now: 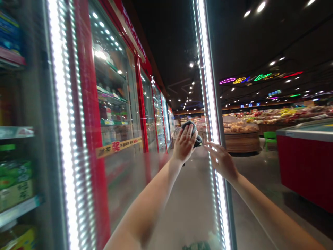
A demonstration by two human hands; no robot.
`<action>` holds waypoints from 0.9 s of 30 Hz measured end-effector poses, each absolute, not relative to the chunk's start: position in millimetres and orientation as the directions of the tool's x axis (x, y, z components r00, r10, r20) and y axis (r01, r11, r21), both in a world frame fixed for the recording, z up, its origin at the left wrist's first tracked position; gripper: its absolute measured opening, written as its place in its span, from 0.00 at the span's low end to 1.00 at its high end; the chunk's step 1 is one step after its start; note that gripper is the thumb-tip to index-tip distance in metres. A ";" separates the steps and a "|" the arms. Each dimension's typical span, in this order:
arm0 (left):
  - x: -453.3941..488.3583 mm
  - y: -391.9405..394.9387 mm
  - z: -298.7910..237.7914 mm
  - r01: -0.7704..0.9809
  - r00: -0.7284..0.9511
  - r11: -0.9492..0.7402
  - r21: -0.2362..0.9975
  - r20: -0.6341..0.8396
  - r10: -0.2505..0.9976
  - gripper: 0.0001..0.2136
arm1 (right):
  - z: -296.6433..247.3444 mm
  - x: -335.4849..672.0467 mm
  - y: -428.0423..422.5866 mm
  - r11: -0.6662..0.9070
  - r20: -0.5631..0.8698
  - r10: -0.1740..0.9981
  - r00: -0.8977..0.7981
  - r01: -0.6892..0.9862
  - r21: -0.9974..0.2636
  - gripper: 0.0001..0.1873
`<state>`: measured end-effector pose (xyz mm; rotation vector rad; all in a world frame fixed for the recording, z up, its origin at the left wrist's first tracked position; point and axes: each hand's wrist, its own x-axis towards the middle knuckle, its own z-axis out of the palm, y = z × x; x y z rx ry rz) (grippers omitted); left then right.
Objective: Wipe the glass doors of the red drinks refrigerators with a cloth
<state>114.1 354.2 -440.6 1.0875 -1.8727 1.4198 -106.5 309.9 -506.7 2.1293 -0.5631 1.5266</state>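
A glass door (179,205) with a lit edge strip (213,121) stands open in front of me. My left hand (185,142) lies against its pane, pressing a dark cloth (198,140) under its fingers. Most of the cloth is hidden behind the palm. At the lit edge is my right hand (222,161), its fingers stretched out towards the cloth and partly across the strip. Whether those fingertips touch the glass I cannot tell.
Red-framed coolers (140,104) line the left side. Shelved packages (15,180) sit close at my left beside a bright light strip (61,104). To the right are a red chest (304,163), a green chair (270,138) and a round produce stand (240,139).
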 end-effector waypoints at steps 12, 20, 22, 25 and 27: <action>170.6 394.5 -467.6 -0.791 -0.601 0.067 -0.608 0.752 -0.269 0.29 | -504.1 -58.3 330.7 -0.762 0.911 -0.081 0.404 -0.614 0.205 0.37; 210.5 431.3 -504.1 -0.904 -0.404 -0.045 -0.426 0.883 -0.239 0.38 | -505.5 -19.2 351.3 -0.802 0.904 -0.031 0.427 -0.550 0.232 0.36; 214.4 434.8 -505.4 -0.844 -0.515 -0.010 -0.536 0.816 -0.265 0.34 | -503.1 -7.7 357.3 -0.814 0.901 -0.017 0.433 -0.529 0.239 0.36; 228.0 442.5 -485.9 -0.888 -0.428 -0.060 -0.457 0.866 -0.260 0.31 | -497.8 8.3 365.8 -0.813 0.891 0.005 0.455 -0.516 0.268 0.36; 240.2 451.4 -479.3 -0.953 -0.235 -0.142 -0.267 0.949 -0.211 0.32 | -496.8 16.9 370.8 -0.807 0.877 0.025 0.480 -0.508 0.301 0.35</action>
